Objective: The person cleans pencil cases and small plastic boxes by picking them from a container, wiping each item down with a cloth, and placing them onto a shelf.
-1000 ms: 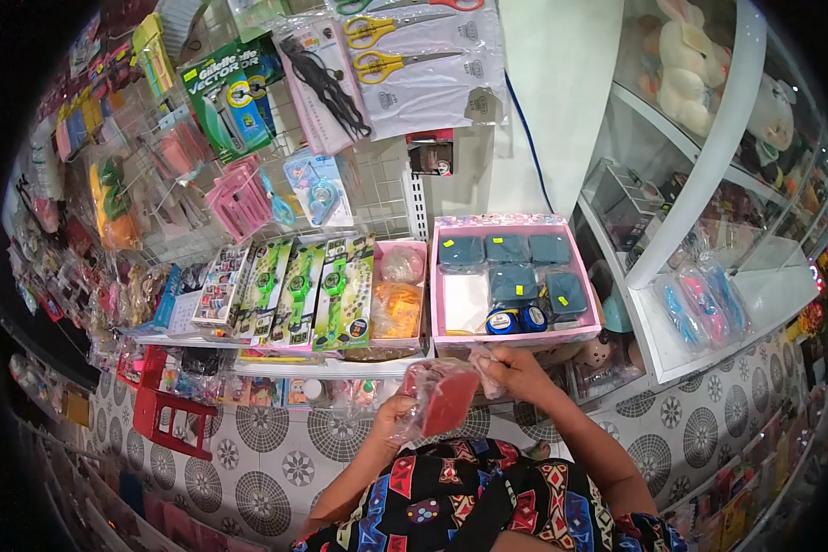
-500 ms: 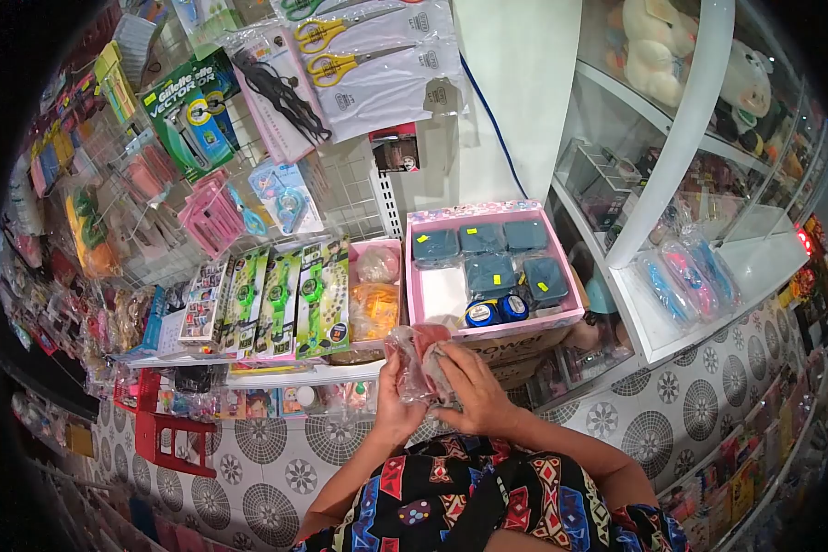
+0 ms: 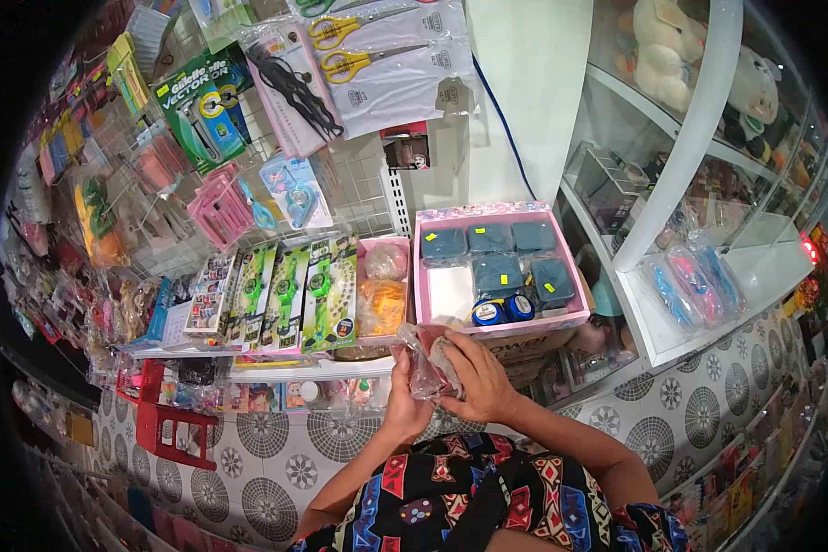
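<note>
My left hand (image 3: 405, 403) is closed around a reddish item in a clear plastic wrapper (image 3: 416, 357); its exact kind is hidden by glare and fingers. Pressed against the right side of that item is a crumpled greyish cloth (image 3: 445, 366), with the fingers of my right hand (image 3: 484, 379) bent over it. Both hands are held close together in front of a pink cardboard box (image 3: 561, 321). Inside the box lie several dark teal wrapped cases (image 3: 498, 274) with yellow stickers, and two round blue items (image 3: 489, 312) near its front edge.
Green toy watch packs (image 3: 329, 299) and a smaller box with an orange bag (image 3: 382, 305) stand left on the shelf. Scissors (image 3: 350, 64) hang above. A glass display case (image 3: 658, 198) stands right. A red plastic stool (image 3: 177, 437) is on the patterned floor.
The view has shifted slightly, so the shelf goods appear a little further right. My right hand has moved slightly over the wrapped item, and both hands keep their hold.
</note>
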`<control>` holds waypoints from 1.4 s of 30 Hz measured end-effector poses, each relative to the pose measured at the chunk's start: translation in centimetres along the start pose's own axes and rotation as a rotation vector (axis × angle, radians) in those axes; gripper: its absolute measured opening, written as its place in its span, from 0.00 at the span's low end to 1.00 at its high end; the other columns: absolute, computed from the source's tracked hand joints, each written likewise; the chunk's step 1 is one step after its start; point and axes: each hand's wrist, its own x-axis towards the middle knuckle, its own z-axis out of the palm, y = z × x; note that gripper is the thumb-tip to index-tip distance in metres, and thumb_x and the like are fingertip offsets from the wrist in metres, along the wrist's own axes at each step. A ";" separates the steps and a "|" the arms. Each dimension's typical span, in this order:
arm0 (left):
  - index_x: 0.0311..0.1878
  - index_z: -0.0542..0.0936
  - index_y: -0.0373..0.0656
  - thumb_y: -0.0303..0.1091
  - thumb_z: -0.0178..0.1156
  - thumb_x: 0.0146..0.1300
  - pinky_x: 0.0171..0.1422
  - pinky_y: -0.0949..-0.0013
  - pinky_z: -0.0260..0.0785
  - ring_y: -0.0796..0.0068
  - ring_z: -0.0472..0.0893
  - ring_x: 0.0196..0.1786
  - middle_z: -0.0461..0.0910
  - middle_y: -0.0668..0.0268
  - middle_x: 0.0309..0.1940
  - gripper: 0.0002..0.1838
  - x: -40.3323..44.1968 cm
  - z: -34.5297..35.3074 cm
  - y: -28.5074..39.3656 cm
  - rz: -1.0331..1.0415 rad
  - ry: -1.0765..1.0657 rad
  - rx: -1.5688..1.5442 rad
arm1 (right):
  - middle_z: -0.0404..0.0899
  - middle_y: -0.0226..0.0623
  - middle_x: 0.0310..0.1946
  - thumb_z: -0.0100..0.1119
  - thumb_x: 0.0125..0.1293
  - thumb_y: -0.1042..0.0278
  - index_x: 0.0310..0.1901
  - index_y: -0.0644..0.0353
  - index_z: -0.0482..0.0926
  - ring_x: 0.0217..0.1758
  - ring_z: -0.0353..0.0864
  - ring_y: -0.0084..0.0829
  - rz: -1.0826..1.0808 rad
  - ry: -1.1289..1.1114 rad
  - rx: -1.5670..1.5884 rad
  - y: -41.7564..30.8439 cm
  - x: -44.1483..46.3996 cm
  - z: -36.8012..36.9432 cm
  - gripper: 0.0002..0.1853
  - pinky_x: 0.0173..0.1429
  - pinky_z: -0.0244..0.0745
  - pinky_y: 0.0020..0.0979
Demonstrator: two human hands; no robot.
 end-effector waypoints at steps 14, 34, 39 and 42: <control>0.68 0.56 0.49 0.67 0.53 0.57 0.55 0.49 0.71 0.59 0.73 0.59 0.70 0.59 0.58 0.44 0.1 -0.6 2.9 -0.136 -0.227 0.111 | 0.70 0.38 0.55 0.71 0.44 0.69 0.66 0.65 0.57 0.58 0.69 0.27 0.601 0.011 1.021 0.8 0.8 -3.7 0.46 0.63 0.64 0.30; 0.55 0.71 0.43 0.33 0.60 0.61 0.52 0.62 0.76 0.70 0.80 0.49 0.79 0.64 0.46 0.19 0.2 -1.0 0.8 -0.003 0.084 0.004 | 0.73 0.36 0.35 0.66 0.54 0.71 0.42 0.64 0.76 0.36 0.74 0.27 0.338 0.301 0.261 -0.2 -0.9 -1.5 0.14 0.42 0.69 0.28; 0.57 0.70 0.46 0.46 0.58 0.62 0.36 0.54 0.81 0.67 0.82 0.44 0.78 0.63 0.48 0.23 -0.5 -0.1 2.0 -0.047 0.140 0.134 | 0.73 0.38 0.30 0.66 0.54 0.67 0.37 0.65 0.77 0.31 0.74 0.31 0.484 -0.100 0.300 0.2 -1.3 -4.5 0.13 0.36 0.68 0.31; 0.58 0.69 0.47 0.54 0.55 0.63 0.33 0.53 0.81 0.66 0.82 0.45 0.77 0.63 0.49 0.27 -0.9 0.9 2.1 -0.038 0.143 0.180 | 0.74 0.41 0.34 0.66 0.53 0.66 0.39 0.65 0.77 0.35 0.76 0.35 0.417 0.005 0.348 -0.7 0.3 -5.6 0.15 0.39 0.70 0.32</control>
